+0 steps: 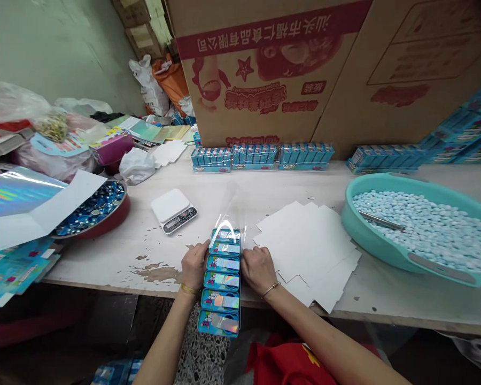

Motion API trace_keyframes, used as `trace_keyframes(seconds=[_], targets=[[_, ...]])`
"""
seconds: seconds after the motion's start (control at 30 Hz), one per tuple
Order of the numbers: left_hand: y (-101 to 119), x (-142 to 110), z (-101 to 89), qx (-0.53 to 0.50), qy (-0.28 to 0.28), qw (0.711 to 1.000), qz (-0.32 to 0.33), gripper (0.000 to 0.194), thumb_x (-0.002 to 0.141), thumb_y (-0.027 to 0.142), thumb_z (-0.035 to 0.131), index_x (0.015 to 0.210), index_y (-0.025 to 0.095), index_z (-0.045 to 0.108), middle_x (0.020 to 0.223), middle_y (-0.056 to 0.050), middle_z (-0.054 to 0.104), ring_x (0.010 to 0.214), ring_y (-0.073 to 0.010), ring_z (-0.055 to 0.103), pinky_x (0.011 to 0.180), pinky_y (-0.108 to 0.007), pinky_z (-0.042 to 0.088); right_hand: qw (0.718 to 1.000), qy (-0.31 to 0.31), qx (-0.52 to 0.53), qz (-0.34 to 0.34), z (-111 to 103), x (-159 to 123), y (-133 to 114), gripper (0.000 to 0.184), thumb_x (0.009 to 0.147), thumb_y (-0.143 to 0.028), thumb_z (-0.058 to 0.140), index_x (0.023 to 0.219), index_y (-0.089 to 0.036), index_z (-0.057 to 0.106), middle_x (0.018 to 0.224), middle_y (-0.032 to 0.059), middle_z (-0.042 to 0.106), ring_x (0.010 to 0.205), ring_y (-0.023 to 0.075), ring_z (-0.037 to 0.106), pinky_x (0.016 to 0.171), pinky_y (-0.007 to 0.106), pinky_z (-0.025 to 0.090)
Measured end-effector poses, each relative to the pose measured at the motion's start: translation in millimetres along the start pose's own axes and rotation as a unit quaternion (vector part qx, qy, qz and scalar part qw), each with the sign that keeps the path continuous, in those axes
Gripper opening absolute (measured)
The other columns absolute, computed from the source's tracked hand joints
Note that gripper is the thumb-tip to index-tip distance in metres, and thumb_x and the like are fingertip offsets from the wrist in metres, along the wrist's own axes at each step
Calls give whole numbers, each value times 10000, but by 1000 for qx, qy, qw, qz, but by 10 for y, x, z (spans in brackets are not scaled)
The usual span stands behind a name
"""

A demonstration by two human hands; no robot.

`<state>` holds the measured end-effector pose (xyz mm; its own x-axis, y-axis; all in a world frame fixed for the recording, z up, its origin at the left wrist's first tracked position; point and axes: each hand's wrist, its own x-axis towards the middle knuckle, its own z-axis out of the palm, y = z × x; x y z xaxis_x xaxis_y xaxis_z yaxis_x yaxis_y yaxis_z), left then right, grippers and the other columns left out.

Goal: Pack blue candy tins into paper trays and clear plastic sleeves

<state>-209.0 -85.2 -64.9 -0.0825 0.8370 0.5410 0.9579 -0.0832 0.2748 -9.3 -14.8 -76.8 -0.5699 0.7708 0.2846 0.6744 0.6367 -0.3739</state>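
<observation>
A row of several small blue tins [221, 282] with shiny labels stretches over the table's front edge, its near end past the edge. A clear plastic bag [228, 209] covers the far end of the row. On the row's left side, my left hand [194, 266] has its fingers curled against the tins and the bag's edge. My right hand [260, 269] presses in from the right side, fingers curled too. How much of the bag is pinched under the fingers is hidden.
A white digital scale [170, 207] lies beyond my left hand. White card sheets [308, 246] spread to the right, beside a turquoise basin [356, 235] of pale candies with a metal scoop. A red bowl [122, 211] stands left. Wrapped blue packs [256, 156] line a large carton [264, 123].
</observation>
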Motion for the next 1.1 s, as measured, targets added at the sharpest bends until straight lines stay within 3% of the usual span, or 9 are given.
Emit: trace_keyframes(seconds=[0.2, 0.4, 0.5, 0.63, 0.73, 0.9, 1.1], targets=[[71, -357, -127, -30, 14, 997, -63, 247, 912, 240, 439, 1068, 170, 617, 805, -51, 674, 708, -155, 622, 643, -253, 474, 999, -7, 27, -42, 63, -216, -33, 209, 867, -143, 453, 685, -169, 554, 673, 46, 623, 687, 184, 507, 701, 329, 245], [420, -556, -70, -67, 86, 971, -211, 236, 901, 273, 451, 1038, 168, 612, 853, -60, 691, 742, -168, 643, 646, -265, 500, 996, -10, 60, -65, 96, -326, -39, 216, 883, -146, 422, 698, -175, 530, 661, 37, 597, 660, 180, 491, 679, 312, 255], [587, -652, -26, -79, 87, 963, -243, 224, 910, 263, 435, 1027, 179, 606, 902, -66, 694, 797, -181, 652, 679, -280, 509, 993, -12, 78, -86, 69, -363, 37, 231, 895, -143, 402, 699, -179, 519, 654, 31, 581, 650, 174, 482, 674, 300, 264], [739, -778, -73, -85, 43, 970, -222, 190, 916, 212, 426, 1002, 189, 594, 846, -48, 671, 782, -169, 633, 662, -259, 490, 984, -11, 122, -127, -26, -432, 155, 253, 912, -151, 368, 696, -184, 495, 636, 21, 544, 622, 167, 453, 666, 289, 271], [774, -818, -193, -64, 11, 984, -168, 169, 918, 188, 421, 960, 187, 585, 785, -34, 645, 718, -153, 607, 627, -240, 464, 977, -15, 143, -160, -98, -484, 185, 264, 919, -148, 348, 690, -188, 474, 631, 14, 526, 610, 160, 436, 660, 283, 272], [780, -807, -393, -11, 1, 995, -102, 155, 910, 142, 420, 932, 180, 569, 681, -12, 596, 625, -145, 563, 570, -235, 419, 966, -18, 152, -210, -173, -560, 191, 234, 904, -141, 360, 710, -186, 484, 632, 17, 525, 609, 164, 426, 638, 290, 273], [912, -997, -568, -32, -33, 996, -78, 194, 880, 101, 440, 1015, 194, 545, 706, -15, 617, 637, -147, 564, 583, -245, 422, 960, -119, 136, -215, -331, -720, 274, 216, 861, -115, 387, 678, -184, 479, 633, 14, 534, 598, 154, 425, 644, 303, 281]])
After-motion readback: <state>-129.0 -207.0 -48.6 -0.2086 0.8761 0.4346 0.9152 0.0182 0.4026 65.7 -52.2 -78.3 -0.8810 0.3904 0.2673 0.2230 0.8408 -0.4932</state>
